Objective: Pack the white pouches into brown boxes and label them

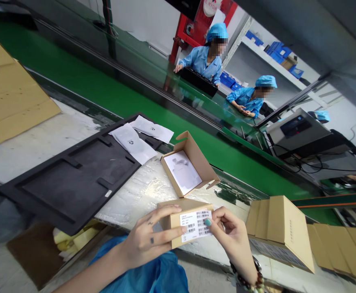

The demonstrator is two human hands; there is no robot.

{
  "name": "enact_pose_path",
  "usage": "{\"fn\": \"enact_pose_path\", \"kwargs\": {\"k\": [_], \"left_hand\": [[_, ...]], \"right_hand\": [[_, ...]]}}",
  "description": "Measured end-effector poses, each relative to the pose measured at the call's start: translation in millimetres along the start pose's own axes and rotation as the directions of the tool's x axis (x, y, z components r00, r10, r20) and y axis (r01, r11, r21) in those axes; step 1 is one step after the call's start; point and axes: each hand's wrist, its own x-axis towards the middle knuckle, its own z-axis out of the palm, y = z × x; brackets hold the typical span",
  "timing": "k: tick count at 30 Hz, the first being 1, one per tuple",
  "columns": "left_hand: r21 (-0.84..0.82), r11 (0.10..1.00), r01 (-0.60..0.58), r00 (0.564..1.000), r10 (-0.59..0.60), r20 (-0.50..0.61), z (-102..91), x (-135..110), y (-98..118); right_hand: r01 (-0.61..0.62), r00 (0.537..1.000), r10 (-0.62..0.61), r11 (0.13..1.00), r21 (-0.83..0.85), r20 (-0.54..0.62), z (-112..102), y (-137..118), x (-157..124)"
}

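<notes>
My left hand (149, 232) is closed around a small brown cardboard box (175, 219), fingers over its top and front face. On that face lies a white barcode label (194, 226). My right hand (231, 230) pinches the label's right end, thumb on its printed side; whether that end is stuck down I cannot tell. Just beyond stands an open cardboard box (197, 156), its lid raised. A white insert (182, 171) with a moulded recess fills it.
Left of the open box is a black foam tray (80, 175) with two white pouches (132, 142) on its far end. Stacked cardboard boxes (290, 228) stand at right; more cardboard (9, 89) is far left. Behind runs a green conveyor (245, 167), with co-workers (206, 61) across it.
</notes>
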Motion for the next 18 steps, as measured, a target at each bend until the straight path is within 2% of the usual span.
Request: {"fn": "enact_pose_path", "kwargs": {"k": [6, 18], "left_hand": [[0.002, 1.0, -0.009, 1.0, 0.009, -0.011, -1.1, 1.2, 1.6], [0.015, 1.0, -0.001, 1.0, 0.001, -0.016, -2.7, 4.5, 3.0]], "right_hand": [[-0.025, 1.0, 0.024, 0.999, 0.047, 0.02, -2.1, 2.1, 0.3], [-0.021, 1.0, 0.02, 1.0, 0.011, 0.02, -1.5, -1.2, 1.2]]}}
